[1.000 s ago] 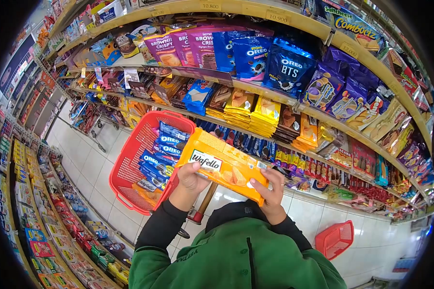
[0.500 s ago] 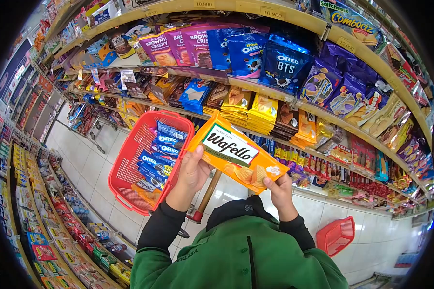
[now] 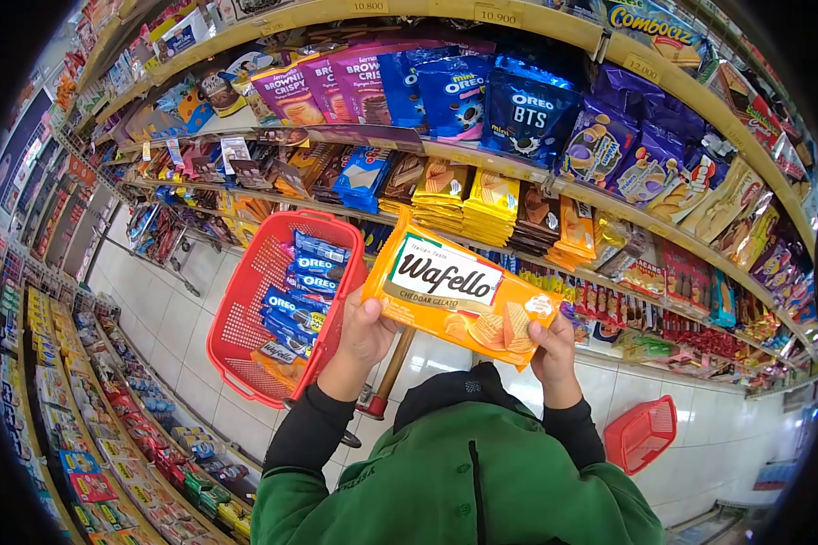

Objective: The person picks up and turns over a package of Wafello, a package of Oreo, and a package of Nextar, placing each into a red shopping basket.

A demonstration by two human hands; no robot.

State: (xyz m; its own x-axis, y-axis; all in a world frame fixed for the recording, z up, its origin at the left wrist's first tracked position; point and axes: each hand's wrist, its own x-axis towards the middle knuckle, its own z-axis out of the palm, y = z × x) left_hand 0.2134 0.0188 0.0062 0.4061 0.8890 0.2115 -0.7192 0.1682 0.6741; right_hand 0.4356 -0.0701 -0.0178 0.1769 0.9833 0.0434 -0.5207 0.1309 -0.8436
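Note:
An orange Wafello wafer pack (image 3: 459,295) is held up in front of my chest, its printed front facing me. My left hand (image 3: 365,338) grips its left end with the thumb on the front. At the other end, my right hand (image 3: 554,352) pinches the lower right corner; the fingers behind the pack are hidden. Just left of my left hand is a red shopping basket (image 3: 230,309). Blue Oreo packs (image 3: 293,313) lie in it, along with another orange Wafello pack (image 3: 280,361) near its lower end.
Ahead, curved-looking shelves carry blue Oreo pouches (image 3: 529,113), purple brownie packs (image 3: 362,86) and yellow wafer packs (image 3: 491,211). A second red basket (image 3: 641,436) stands on the tiled floor at right. Another stocked shelf (image 3: 109,409) runs along the left.
The Wafello pack has shifted slightly right and down with both hands and is a little less tilted. Both hands keep their hold.

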